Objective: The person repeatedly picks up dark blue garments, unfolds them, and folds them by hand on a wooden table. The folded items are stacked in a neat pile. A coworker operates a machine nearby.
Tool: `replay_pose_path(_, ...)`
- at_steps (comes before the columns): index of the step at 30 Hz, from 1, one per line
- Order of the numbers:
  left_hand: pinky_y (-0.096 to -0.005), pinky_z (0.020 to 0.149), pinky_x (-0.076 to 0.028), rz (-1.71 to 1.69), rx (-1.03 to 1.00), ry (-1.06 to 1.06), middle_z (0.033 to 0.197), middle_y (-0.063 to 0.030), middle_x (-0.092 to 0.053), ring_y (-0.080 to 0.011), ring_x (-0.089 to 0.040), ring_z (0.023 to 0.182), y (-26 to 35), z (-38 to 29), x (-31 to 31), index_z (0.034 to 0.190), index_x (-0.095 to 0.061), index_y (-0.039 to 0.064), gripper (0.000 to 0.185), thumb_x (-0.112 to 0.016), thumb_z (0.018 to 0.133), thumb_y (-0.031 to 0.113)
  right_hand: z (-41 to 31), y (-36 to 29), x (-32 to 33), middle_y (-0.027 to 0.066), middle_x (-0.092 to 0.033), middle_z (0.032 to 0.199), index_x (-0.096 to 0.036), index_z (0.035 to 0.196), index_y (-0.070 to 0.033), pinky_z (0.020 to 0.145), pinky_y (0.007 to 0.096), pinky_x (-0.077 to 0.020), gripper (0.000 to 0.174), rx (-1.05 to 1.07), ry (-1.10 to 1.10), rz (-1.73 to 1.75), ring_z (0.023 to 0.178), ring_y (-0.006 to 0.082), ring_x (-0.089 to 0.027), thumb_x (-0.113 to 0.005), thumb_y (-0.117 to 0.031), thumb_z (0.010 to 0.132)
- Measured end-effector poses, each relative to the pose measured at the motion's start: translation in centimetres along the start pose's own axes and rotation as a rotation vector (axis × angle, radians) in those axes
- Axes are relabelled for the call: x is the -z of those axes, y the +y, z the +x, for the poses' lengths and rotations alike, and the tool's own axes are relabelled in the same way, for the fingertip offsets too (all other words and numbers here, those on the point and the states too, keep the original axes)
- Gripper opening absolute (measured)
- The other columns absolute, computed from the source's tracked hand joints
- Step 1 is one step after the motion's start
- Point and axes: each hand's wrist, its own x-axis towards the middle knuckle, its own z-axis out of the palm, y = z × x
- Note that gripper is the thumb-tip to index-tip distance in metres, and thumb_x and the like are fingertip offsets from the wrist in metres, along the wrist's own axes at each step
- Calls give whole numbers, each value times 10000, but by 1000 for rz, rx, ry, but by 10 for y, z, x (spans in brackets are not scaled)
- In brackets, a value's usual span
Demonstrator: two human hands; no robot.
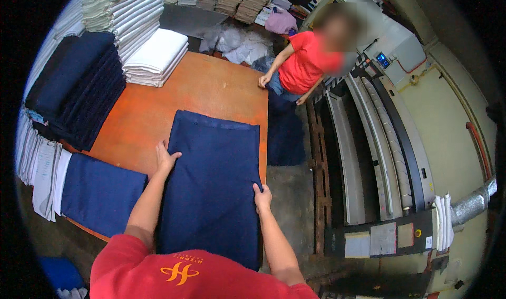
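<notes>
A folded navy blue cloth [213, 180] lies lengthwise before me on an orange-brown wooden table [213, 81]. My left hand [167, 156] is at its left edge, thumb over the fabric and fingers spread apart. On the opposite side, my right hand [263, 198] pinches the cloth's right edge, thumb on top. The near end of the cloth reaches down to my red shirt [197, 271], which hides part of it. Left of my forearm rests another folded navy cloth [104, 192].
A tall dark navy cloth stack [75, 85] and folded white cloths [156, 57] line the table's left side. A person in a red shirt [304, 63] stands at the far right corner. Beyond the right edge is a large roller machine [379, 148] with a wooden pallet [319, 172] alongside.
</notes>
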Motion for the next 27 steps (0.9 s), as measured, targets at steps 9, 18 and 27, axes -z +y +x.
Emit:
replay_pose_path(9,-380,835,-524,-104,307,-690,1011,-157,-691,-253,-671,906,6,-37,71,1169,-614,-31,641,-850,676,303,25,18,-7,83,-619,919,-566,937,-28,778,354,-502,345,-107,3,107,841,197,-598,-681,-349,886)
replay_pose_path(18,-340,845,-507,-815,159,-608,1005,-84,-665,-193,-636,882,153,27,149,1161,-578,19,340,-646,890,213,47,-170,63,82,-602,1065,-500,1208,-14,889,386,-478,439,-24,-296,728,989,204,-585,-604,-346,941)
replay_pose_path(27,-280,872,-416,-838,-199,-350,991,-48,-660,-152,-591,896,277,36,299,1093,-643,26,522,-666,849,488,-35,-313,173,95,-638,1121,-577,1136,-4,895,338,-478,397,450,-487,958,1004,184,-617,-597,-351,943)
